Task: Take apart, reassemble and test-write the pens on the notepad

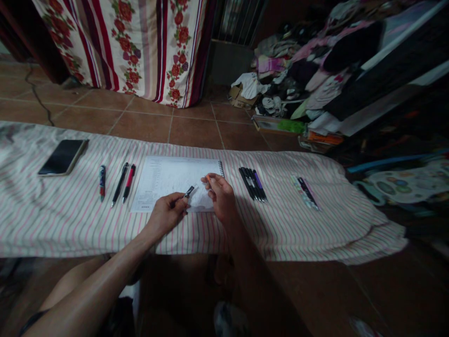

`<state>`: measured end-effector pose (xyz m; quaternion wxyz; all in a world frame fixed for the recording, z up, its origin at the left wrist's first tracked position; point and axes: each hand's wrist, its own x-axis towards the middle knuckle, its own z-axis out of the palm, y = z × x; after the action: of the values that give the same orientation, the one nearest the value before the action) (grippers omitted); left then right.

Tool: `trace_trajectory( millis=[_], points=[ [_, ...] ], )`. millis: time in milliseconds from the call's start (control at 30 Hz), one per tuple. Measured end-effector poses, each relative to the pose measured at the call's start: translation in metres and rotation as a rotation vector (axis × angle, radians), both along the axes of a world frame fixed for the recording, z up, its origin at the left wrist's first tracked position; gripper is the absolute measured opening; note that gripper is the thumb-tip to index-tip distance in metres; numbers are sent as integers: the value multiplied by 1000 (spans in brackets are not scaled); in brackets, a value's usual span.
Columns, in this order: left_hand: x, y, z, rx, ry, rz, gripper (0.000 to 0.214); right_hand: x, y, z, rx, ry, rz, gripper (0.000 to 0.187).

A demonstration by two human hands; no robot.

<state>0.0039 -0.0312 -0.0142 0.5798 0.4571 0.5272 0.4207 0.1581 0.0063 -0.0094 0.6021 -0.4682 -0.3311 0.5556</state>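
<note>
My left hand [169,211] is closed on a short dark piece with a pale edge [190,191], which looks like part of a pen. Pinched in my right hand [221,194] is a small orange-tipped piece [208,178], too small to name. Both hands hover over a spiral notebook [150,180], whose page carries print and faint marks. Left of it lie a red pen [129,183], a black pen [119,185] and a multicoloured pen [102,182]. To its right sits a row of several black pens [249,183] with a purple pen [260,185].
A phone [63,157] rests at the left of the striped cloth [294,234]. Patterned pens [306,192] lie farther right. Beyond are a floral curtain [150,51], a tiled floor [140,122] and a heap of clothes [298,70].
</note>
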Motion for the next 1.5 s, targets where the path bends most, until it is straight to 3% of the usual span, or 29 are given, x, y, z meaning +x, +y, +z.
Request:
trace_trajectory(
  millis=[300, 433, 567, 733, 900, 1100, 1267, 1500],
  points=[
    [-7, 1, 21, -229, -436, 41, 17, 4, 2, -7, 10, 26, -43, 19],
    [-11, 5, 23, -333, -520, 73, 20, 5, 1, -4, 7, 54, -3, 19],
    [-13, 7, 21, -329, -577, 78, 22, 3, 0, -2, 3, 80, 9, 24],
    [-12, 5, 20, -214, -539, 56, 20, 0, 1, 1, -5, 128, -16, 34],
    [-10, 3, 19, -149, -462, 55, 20, 3, 1, -1, 5, 165, -2, 27],
    [-10, 2, 14, -76, -359, 41, 20, 13, -4, -1, -28, 94, 134, 24],
    [-4, 3, 13, -57, -299, 52, 18, 4, -3, 6, -65, 192, 105, 17],
    [3, 5, 15, -78, -235, 64, 19, -5, -7, 2, 55, -108, 90, 31]
  ],
)
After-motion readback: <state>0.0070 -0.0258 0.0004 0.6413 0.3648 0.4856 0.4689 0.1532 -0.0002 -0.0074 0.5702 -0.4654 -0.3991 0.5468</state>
